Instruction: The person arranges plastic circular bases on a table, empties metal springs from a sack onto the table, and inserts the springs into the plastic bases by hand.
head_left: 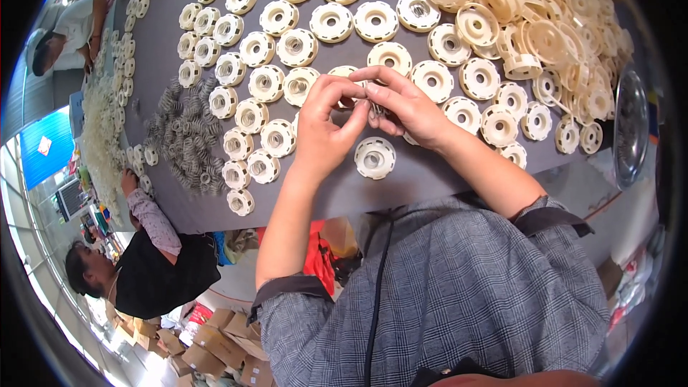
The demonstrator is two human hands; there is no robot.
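Both hands meet above the grey tabletop, close to its near edge. My left hand [331,118] is closed in a pinch, thumb against fingertips. My right hand [410,106] curls its fingers around metal coil springs [375,113], which show partly beneath the fingers. The two sets of fingertips touch at the springs, and the left hand pinches at one of them. Just below the hands lies a cream plastic ring-shaped part [375,158] with a spring in its middle. Rows of similar round parts [276,137] surround the hands; many on the left hold springs.
A heap of loose springs [185,136] lies to the left. Round cream parts [530,25] are piled high at the far right, near a shiny metal bowl [631,129] by the edge. Two other people sit at the left, beside a pile of translucent pieces [102,136].
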